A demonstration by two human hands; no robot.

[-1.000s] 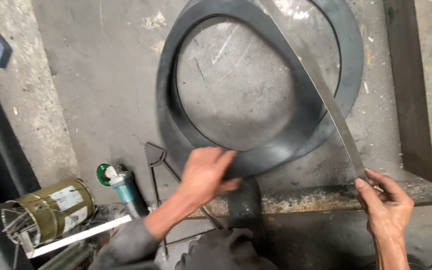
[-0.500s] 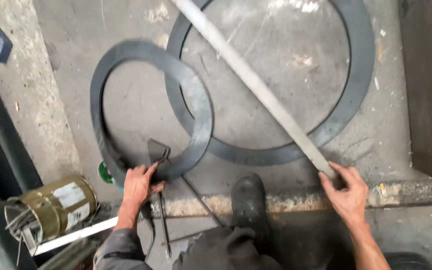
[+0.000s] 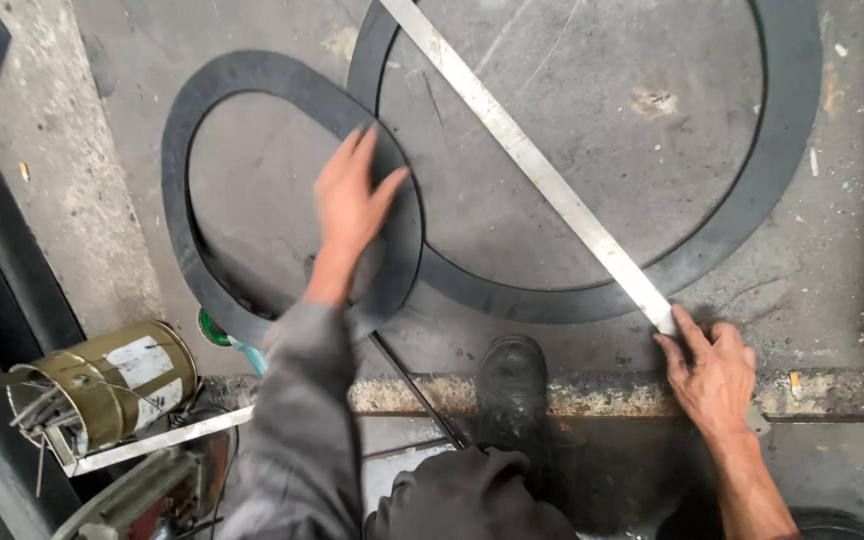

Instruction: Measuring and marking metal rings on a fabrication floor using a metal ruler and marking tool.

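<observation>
Our left hand (image 3: 352, 205) lies flat and unclenched on the smaller rubber ring (image 3: 192, 250), pressing it to the floor. Our right hand (image 3: 714, 368) pinches the near end of the long steel ruler (image 3: 532, 165), which stretches away across the larger ring (image 3: 782, 170).

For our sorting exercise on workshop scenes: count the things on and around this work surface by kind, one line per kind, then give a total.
Black flat rings: 2, a smaller ring under the left hand and a larger ring
Long metal straightedge, end held by the right hand: 1
Olive tin can: 1
Black shoe: 1
Total: 5
</observation>
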